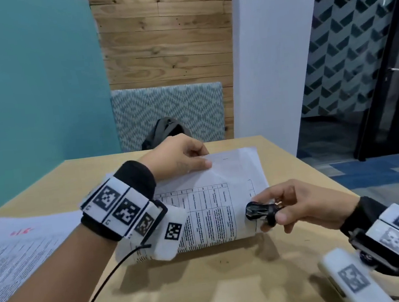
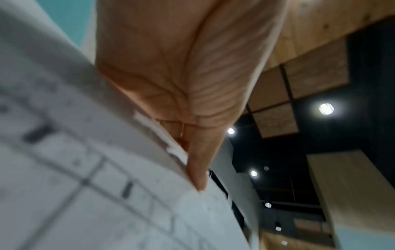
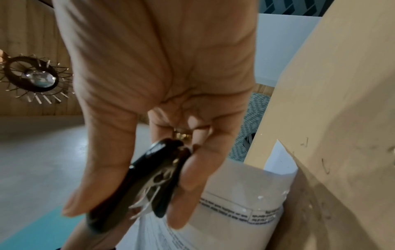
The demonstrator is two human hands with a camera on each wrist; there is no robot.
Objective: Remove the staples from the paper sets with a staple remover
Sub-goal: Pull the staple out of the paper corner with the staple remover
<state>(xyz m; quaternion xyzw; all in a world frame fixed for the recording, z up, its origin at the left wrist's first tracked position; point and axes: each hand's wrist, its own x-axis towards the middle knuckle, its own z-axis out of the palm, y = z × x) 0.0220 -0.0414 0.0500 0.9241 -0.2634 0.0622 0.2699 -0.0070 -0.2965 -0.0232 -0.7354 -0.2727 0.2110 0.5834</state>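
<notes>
A stapled paper set [image 1: 213, 198] with a printed table lies in the middle of the wooden table [image 1: 207, 285], its near edge curled up. My left hand [image 1: 181, 156] pinches the set's far corner, thumb on top; the left wrist view shows the thumb [image 2: 198, 169] against the paper set [image 2: 85, 169]. My right hand [image 1: 297, 205] grips a black staple remover [image 1: 261, 212] with metal claws at the set's right edge. In the right wrist view the staple remover [image 3: 153, 179] sits between thumb and fingers, above the paper set [image 3: 235, 203].
Another stack of printed sheets [image 1: 19, 251] lies at the table's left. A patterned chair [image 1: 167, 110] with a dark bag [image 1: 166, 131] stands behind the table's far edge. Loose pulled staples [image 3: 324, 167] lie on the table surface. A cable [image 1: 104, 283] runs from my left wrist.
</notes>
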